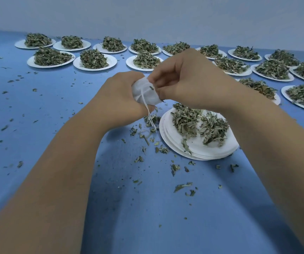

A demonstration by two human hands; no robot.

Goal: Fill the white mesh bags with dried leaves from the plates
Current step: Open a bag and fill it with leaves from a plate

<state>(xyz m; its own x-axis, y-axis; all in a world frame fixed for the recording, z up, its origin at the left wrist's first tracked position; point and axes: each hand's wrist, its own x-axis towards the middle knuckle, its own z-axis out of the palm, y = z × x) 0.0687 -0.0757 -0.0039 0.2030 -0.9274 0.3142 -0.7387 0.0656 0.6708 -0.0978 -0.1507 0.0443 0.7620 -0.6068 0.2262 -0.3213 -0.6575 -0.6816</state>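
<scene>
Hanging below the fingers (155,77) is a string (148,114); the bag (143,92) is gripped by the curled left hand (120,96); its mouth is pinched by the right hand (182,81).

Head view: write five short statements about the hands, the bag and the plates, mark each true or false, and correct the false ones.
1. The left hand grips the white mesh bag. True.
2. The right hand lies flat on the blue table. False: it is raised, its curled fingers pinching at the bag's mouth.
3. The drawstring hangs down from the bag. True.
4. The nearest plate stack is bare. False: dried leaves lie on it.
5. The far plates stand in rows, heaped with leaves. True.
</scene>
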